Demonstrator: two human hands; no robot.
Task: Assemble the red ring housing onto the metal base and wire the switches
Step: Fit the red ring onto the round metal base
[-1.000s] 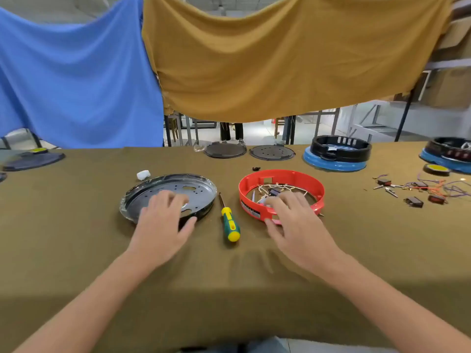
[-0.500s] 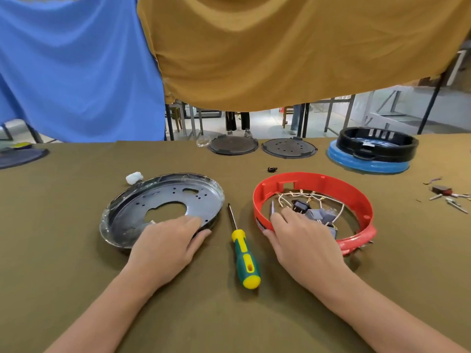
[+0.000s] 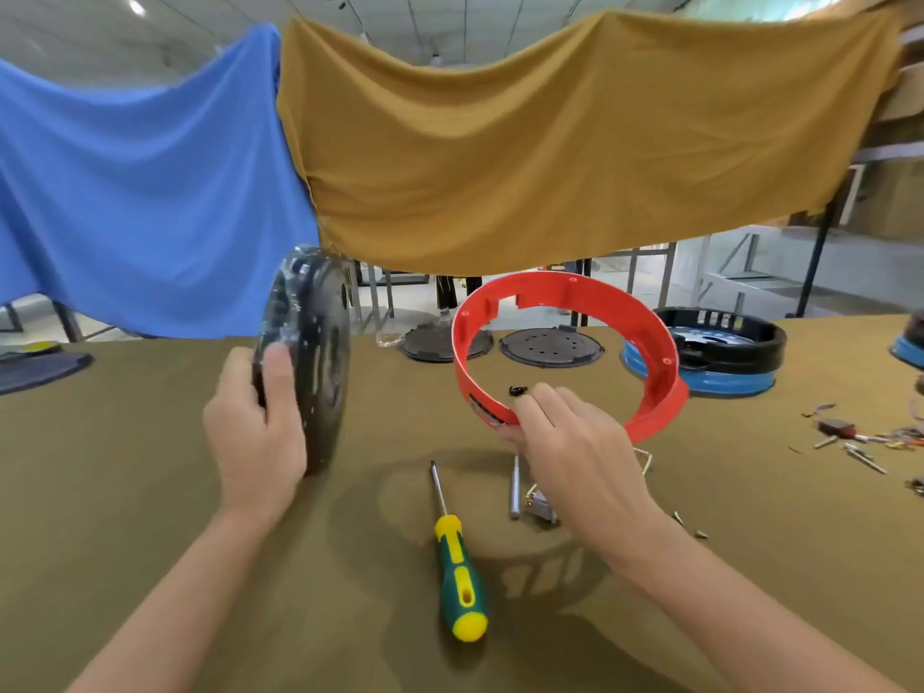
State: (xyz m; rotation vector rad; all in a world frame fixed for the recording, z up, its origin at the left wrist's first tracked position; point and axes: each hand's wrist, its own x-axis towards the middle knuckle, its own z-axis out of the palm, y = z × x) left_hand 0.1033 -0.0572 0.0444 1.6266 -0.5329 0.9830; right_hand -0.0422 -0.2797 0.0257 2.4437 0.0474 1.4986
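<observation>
A person at a cloth-covered table (image 3: 150,467) lifts two parts clear of its surface. The left hand (image 3: 255,427) grips the metal base (image 3: 320,362), thumb curled over its near rim, holding it on edge, nearly upright. The right hand (image 3: 575,442) pinches the near rim of the red ring (image 3: 565,352), which is tilted up so its opening faces the camera. The two parts are held apart, with a gap between them.

Below the hands lie one screwdriver (image 3: 457,567) with a green and yellow handle, pointing away from the person, and a small cluster of switches and wires (image 3: 537,502) just right of its shaft, partly hidden by the right wrist. Two dark round plates (image 3: 550,347) sit at the far edge, beside a black housing on a blue base (image 3: 720,352). Loose wires and small parts (image 3: 860,442) lie scattered near the right edge. A blue cloth (image 3: 125,202) and a mustard cloth (image 3: 550,142) hang behind the table.
</observation>
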